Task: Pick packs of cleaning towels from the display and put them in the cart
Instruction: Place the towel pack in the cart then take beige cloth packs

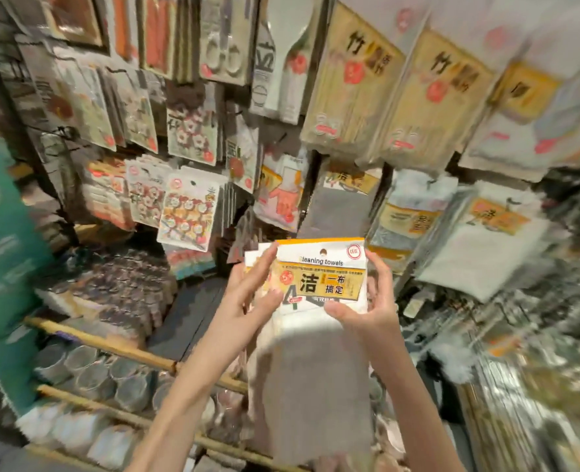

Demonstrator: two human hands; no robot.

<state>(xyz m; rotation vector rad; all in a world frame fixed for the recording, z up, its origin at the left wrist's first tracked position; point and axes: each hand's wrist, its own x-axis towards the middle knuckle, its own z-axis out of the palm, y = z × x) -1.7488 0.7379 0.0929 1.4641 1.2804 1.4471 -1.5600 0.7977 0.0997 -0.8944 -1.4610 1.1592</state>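
Hands come first: your left hand and right hand pinch the side edges of a pack of cleaning towels, thumbs on its front, held up just below the hanging display, where more towel packs hang beyond.

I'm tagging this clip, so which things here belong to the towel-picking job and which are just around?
Job:
towel pack, held up in front of the display
left hand, on the pack's left edge
right hand, on its right edge
hanging towel packs

Just around:
scissors
rice paddle
sticker cards
cups
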